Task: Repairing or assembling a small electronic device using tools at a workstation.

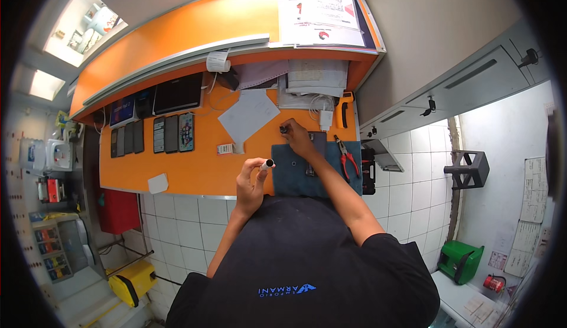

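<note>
My left hand [249, 187] is closed around a short white tube [264, 167] with a dark round end, held up over the table's front edge. Farther away, my right hand [299, 138] pinches a small dark piece [283, 130] above the orange tabletop; its exact kind is too small to tell. Under and beside my right forearm lies a teal mat [284, 177], with a small nut-like ring [293, 164] on it. A flat dark panel [318, 141] lies at the mat's far edge, partly hidden by my arm. Red-handled pliers [347, 161] rest on the mat's right side.
Several phones [171, 134] lie in rows at the left. A white paper sheet [249, 113], a small red-and-white box [225, 149] and a white charger [325, 119] with cable are on the table. An orange shelf [177, 24] overhangs the back. A dark stool [469, 170] stands at right.
</note>
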{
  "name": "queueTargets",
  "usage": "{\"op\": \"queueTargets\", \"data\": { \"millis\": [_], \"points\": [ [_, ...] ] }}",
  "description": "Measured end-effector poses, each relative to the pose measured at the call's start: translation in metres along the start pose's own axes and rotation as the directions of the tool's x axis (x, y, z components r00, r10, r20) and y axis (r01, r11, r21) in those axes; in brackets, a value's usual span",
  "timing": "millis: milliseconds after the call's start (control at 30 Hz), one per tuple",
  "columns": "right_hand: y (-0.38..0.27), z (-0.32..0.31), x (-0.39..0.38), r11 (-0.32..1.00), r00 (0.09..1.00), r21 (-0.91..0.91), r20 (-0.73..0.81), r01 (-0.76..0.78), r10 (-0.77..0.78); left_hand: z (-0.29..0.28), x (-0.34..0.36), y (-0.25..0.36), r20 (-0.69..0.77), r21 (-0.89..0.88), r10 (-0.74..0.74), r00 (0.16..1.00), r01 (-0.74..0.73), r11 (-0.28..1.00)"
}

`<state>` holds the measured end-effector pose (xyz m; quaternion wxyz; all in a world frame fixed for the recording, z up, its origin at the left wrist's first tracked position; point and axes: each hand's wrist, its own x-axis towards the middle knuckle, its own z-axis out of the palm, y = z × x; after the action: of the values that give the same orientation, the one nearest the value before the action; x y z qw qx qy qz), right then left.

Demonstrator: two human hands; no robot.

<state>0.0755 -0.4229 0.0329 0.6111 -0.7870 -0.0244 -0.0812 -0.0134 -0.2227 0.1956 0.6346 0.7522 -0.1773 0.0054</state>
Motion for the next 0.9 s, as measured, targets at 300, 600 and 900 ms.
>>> {"op": "queueTargets", "data": {
  "millis": [300, 600, 900],
  "points": [
    [0.003, -0.028, -0.002, 0.985, 1.000, -0.172, -0.017, 0.011, -0.014, 0.015, 0.018, -0.002, 0.018, -0.105, 0.054, 0.998, -0.052, 0.993],
    [-0.051, -0.130, -0.081, 0.894, 0.970, -0.398, -0.205, -0.206, 0.132, -0.025, 0.009, 0.006, 0.046, -0.206, 0.107, 0.993, -0.095, 0.974],
    [-0.064, -0.120, -0.169, 0.798, 0.955, -0.525, -0.163, -0.296, 0.247, -0.007, 0.014, 0.009, 0.183, -0.368, 0.214, 0.959, -0.135, 0.920]
  ]
}}
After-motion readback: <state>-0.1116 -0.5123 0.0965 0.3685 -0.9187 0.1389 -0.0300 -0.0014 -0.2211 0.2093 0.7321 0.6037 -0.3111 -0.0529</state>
